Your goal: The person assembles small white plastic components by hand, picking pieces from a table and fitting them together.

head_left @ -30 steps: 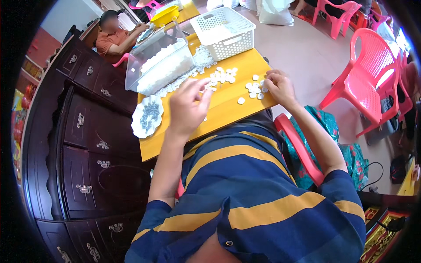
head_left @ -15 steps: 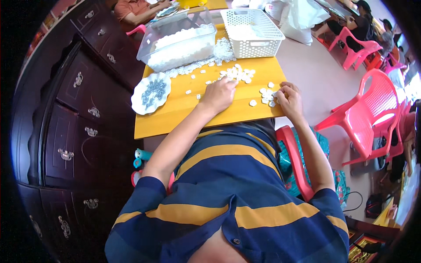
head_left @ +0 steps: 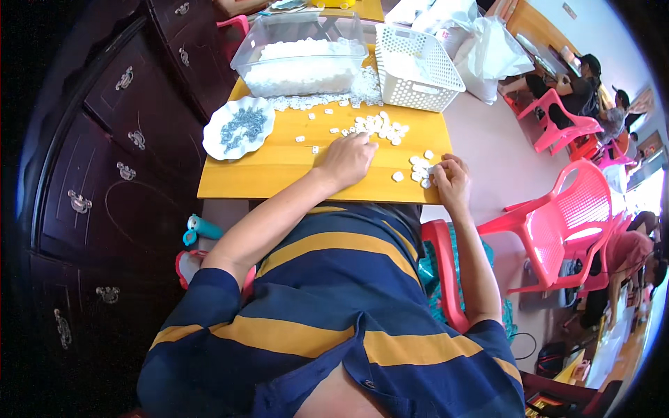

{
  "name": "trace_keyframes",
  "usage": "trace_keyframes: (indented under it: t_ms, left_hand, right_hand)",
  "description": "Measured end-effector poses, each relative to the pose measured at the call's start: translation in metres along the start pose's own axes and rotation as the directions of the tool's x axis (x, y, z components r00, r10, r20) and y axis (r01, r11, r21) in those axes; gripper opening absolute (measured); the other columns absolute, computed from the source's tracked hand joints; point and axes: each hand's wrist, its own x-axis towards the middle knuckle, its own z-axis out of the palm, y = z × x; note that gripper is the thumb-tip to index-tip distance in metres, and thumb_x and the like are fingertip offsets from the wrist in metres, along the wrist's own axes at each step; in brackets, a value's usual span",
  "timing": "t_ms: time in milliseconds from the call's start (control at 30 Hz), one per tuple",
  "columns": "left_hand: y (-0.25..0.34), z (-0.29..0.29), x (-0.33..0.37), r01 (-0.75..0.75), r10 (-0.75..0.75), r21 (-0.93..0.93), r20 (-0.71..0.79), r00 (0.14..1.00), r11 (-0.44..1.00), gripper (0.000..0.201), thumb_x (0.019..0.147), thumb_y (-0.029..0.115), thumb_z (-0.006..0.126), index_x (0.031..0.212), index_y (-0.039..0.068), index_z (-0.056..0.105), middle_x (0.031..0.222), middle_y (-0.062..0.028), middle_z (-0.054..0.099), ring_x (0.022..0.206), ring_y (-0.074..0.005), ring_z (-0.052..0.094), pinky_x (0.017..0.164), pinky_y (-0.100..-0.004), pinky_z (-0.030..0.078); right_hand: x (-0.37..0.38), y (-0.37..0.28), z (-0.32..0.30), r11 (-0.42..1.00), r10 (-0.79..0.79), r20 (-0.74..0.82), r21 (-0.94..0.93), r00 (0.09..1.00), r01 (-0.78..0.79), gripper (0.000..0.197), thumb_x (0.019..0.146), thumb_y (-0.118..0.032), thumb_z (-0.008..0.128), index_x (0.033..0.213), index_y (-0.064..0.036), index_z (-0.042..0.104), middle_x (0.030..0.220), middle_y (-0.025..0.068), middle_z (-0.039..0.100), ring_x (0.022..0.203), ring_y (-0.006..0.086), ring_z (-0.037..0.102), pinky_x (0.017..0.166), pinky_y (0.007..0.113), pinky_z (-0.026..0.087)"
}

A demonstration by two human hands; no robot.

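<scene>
I'm resting my left hand (head_left: 346, 161) palm-down and my right hand (head_left: 453, 180) curled by discs (head_left: 418, 169), nearside of the basket (head_left: 411, 95); I cannot tell either grip.

Larger pile (head_left: 385, 127): small white pieces, loosely spread on the table (head_left: 265, 182)
Smaller cluster (head_left: 418, 168): rounded white pieces, near its right edge

White parts (head_left: 396, 141), sacks (head_left: 495, 59) and seated people (head_left: 584, 90) show a shared workroom
</scene>
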Motion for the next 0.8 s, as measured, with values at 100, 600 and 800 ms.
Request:
trace_keyframes:
  t_ms: [100, 600, 800]
  left_hand:
    - [-0.002, 0.001, -0.002, -0.009, 0.008, -0.032, -0.034, 0.999, 0.999, 0.018, 0.089, 0.013, 0.059, 0.097, 0.003, 0.071, 0.089, -0.0145, 0.063, 0.087, -0.0328, 0.065, 0.077, -0.0451, 0.053]
    - [-0.002, 0.002, -0.015, 0.068, -0.085, -0.161, -0.098, 0.992, 0.985, 0.013, 0.086, 0.016, 0.063, 0.078, 0.008, 0.067, 0.083, -0.0106, 0.063, 0.082, -0.0318, 0.065, 0.072, -0.0448, 0.053]
    - [-0.004, 0.009, -0.009, 0.080, -0.088, -0.116, -0.062, 0.994, 0.990, 0.014, 0.087, 0.015, 0.061, 0.077, 0.007, 0.065, 0.084, -0.0118, 0.064, 0.082, -0.0329, 0.066, 0.073, -0.0458, 0.053]
  right_hand:
    - [0.000, -0.005, -0.001, 1.000, 0.015, 0.002, 0.000, 1.000, -0.015, 0.018, 0.085, -0.018, 0.067, 0.087, -0.0003, 0.069, 0.114, 0.0225, 0.066, 0.108, 0.0380, 0.059, 0.097, 0.046, 0.044]
    - [0.037, -0.039, -0.004, 0.990, -0.136, 0.051, -0.020, 0.989, 0.137, 0.018, 0.089, -0.021, 0.067, 0.098, -0.0053, 0.067, 0.114, 0.0159, 0.067, 0.112, 0.0354, 0.059, 0.098, 0.045, 0.044]
    - [0.079, -0.029, 0.024, 0.973, -0.155, 0.200, -0.137, 0.967, 0.185, 0.012, 0.085, -0.018, 0.068, 0.091, -0.0085, 0.071, 0.101, 0.0141, 0.070, 0.101, 0.0355, 0.063, 0.091, 0.044, 0.048]
